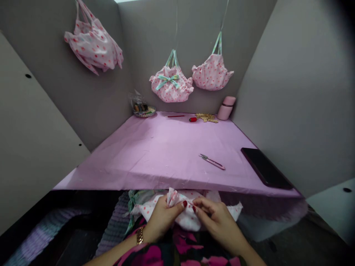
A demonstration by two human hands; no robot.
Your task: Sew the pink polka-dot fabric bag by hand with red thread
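Observation:
Below the table's front edge, over my lap, both hands work a piece of white cloth with pink dots (183, 218). My left hand (162, 218) pinches a raised fold of that cloth between thumb and fingers. My right hand (216, 218) is closed on the cloth just to the right, its fingertips meeting the left hand's. A gold bracelet sits on my left wrist. A strip of green ribbon (132, 199) pokes out at the cloth's left side.
A pink-covered table (155, 155) carries small pink snips (212, 162), a black phone (266, 168), a red pencil (175, 116), a red spool (193, 119), wooden bits (207, 118), a pink bottle (226, 108) and a basket (144, 111). Three dotted bags (172, 84) hang on grey walls.

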